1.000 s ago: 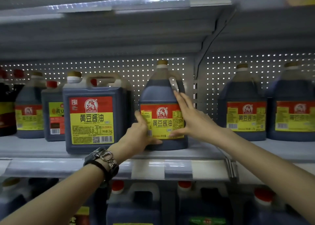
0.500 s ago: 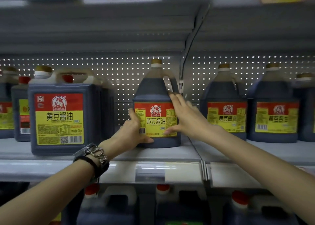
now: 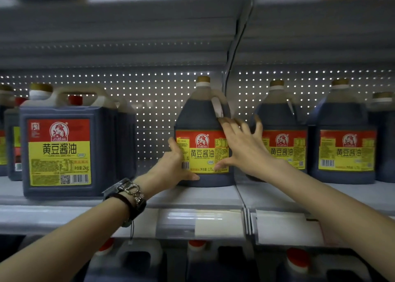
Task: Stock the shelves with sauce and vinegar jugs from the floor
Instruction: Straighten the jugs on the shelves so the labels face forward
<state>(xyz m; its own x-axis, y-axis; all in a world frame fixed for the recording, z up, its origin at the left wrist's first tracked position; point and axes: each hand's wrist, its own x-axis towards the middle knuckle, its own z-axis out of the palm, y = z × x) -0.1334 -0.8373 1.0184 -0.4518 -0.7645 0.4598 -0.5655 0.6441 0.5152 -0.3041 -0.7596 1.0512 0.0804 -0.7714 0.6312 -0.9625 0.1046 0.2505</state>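
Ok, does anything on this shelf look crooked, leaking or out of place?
Nothing stands out. The middle jug stands upright with its label forward, like the round jugs on its right, and no spill shows on the shelf.

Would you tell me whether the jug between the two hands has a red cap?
No, that jug carries a gold cap above a white collar.

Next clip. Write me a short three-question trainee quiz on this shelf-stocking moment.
1. True or false: the round dark sauce jug with the gold cap stands upright on the grey metal shelf.
2. Which wrist wears the sparkly chain bracelet? A. left B. right
3. Fill in: the label on the big square dark jug reads ___ kg.
Key: 1 true; 2 A; 3 2.
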